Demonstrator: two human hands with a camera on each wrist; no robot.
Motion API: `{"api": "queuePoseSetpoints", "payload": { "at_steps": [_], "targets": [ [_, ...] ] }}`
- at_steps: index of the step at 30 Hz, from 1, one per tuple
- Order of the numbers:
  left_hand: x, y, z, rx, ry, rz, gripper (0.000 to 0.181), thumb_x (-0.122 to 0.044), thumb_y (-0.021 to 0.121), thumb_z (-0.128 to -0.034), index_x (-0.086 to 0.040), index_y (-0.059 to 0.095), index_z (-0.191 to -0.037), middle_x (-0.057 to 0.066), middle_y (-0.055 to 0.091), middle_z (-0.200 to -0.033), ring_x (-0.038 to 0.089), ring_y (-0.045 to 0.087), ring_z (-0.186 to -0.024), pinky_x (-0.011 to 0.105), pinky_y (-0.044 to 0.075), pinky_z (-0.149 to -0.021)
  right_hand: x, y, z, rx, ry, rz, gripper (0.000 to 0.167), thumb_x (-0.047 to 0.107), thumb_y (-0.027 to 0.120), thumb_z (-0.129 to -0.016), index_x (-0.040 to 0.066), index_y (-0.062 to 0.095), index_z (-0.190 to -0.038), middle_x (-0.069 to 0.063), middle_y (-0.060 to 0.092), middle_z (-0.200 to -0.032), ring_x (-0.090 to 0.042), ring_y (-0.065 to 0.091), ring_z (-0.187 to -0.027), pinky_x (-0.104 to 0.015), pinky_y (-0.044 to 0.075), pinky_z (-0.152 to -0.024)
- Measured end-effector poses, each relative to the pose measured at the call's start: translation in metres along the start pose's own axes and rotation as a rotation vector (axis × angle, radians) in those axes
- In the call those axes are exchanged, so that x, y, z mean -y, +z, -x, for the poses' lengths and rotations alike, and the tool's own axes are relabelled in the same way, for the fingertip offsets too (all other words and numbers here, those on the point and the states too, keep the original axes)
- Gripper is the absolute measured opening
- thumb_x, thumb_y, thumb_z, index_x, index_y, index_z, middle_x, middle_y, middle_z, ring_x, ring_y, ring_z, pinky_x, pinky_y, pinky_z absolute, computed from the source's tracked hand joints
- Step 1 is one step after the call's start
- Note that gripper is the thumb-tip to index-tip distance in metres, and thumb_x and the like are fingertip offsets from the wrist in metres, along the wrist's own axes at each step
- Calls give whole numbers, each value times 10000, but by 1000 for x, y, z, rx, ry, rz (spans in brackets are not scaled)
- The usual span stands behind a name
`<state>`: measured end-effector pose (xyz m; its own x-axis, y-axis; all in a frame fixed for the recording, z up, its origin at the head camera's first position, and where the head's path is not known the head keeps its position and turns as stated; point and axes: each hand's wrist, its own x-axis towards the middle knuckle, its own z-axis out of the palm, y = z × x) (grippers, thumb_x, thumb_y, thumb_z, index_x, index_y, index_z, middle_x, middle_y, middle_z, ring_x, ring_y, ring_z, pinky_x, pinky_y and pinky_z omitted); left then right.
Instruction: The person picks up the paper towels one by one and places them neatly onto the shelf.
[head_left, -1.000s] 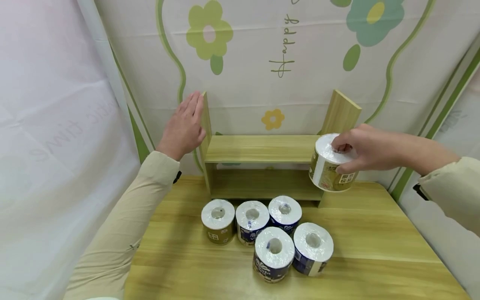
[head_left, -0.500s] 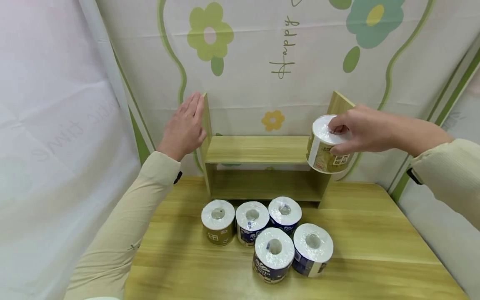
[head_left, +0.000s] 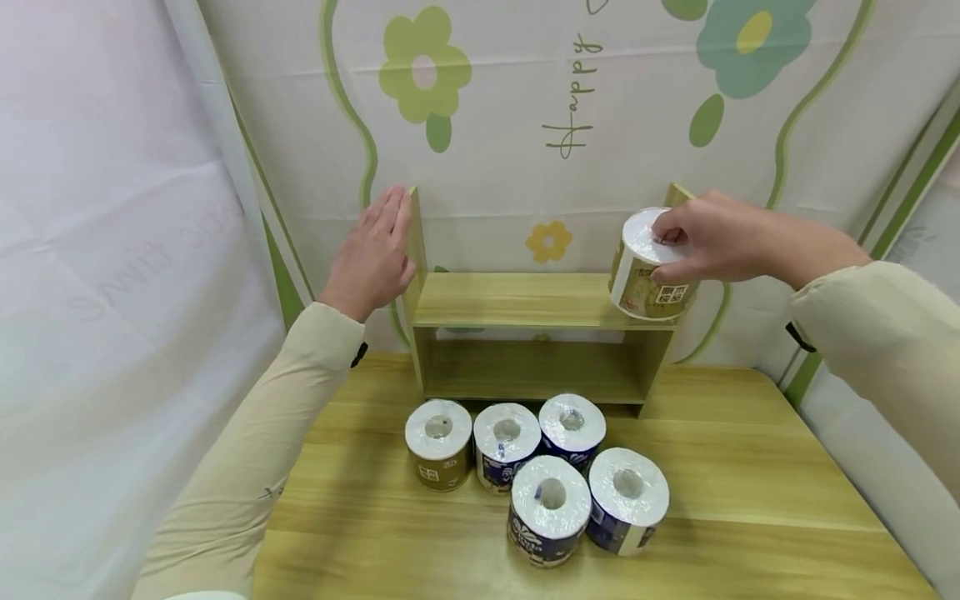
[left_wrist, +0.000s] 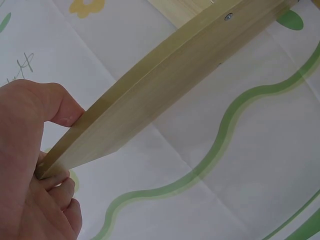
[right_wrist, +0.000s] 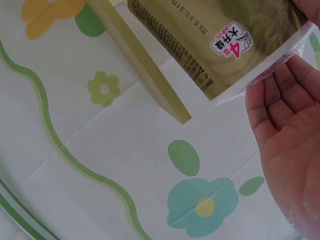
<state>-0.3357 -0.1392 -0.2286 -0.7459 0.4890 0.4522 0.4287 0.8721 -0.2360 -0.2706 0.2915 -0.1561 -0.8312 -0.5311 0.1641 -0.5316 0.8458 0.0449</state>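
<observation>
My right hand (head_left: pixel 720 237) pinches a gold-wrapped toilet roll (head_left: pixel 647 287), its fingertips in the core hole and the thumb on the side. That roll is held off the table, before the right end of the small wooden shelf (head_left: pixel 517 302); in the right wrist view its gold wrapper (right_wrist: pixel 200 45) tilts beside the right side panel (right_wrist: pixel 145 65). At the shelf's left end my left hand (head_left: pixel 372 254) grips the top of the left side panel (left_wrist: pixel 125 100), with thumb and fingers on opposite faces. Its curled fingers show in the left wrist view.
In front of the shelf, on the wooden table (head_left: pixel 742 467), stand another gold-wrapped roll (head_left: pixel 439 446) and several blue-wrapped rolls (head_left: pixel 551 510). A flower-print cloth (head_left: pixel 487 108) hangs behind. White cloth (head_left: pixel 135 275) hangs at the left.
My right hand has raised the gold toilet roll and carried it slightly left, from beside the shelf's right end to in front of its upper board. The left hand stays on the panel.
</observation>
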Motion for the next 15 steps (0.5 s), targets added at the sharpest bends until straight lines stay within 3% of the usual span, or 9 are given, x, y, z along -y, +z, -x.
{"api": "queuePoseSetpoints", "payload": {
  "at_steps": [10,15],
  "targets": [
    [0,0,-1,6,-4,-9,733,-133,455,-1025,126,142,-1635,297,175,-1737,409,168,-1644,474,165,-1367,-10,9,-9,-17,20,15,332,214,867,-787,144,544,-754,54,460,-648,-106,404,-621,-229,331,-579],
    [0,1,-1,7,-7,-5,733,-130,450,-1024,122,138,-1638,292,174,-1739,404,161,-1647,470,157,-1369,-13,16,-13,-13,34,-6,291,209,859,-801,139,578,-780,43,498,-658,-118,425,-628,-234,339,-571]
  ]
}}
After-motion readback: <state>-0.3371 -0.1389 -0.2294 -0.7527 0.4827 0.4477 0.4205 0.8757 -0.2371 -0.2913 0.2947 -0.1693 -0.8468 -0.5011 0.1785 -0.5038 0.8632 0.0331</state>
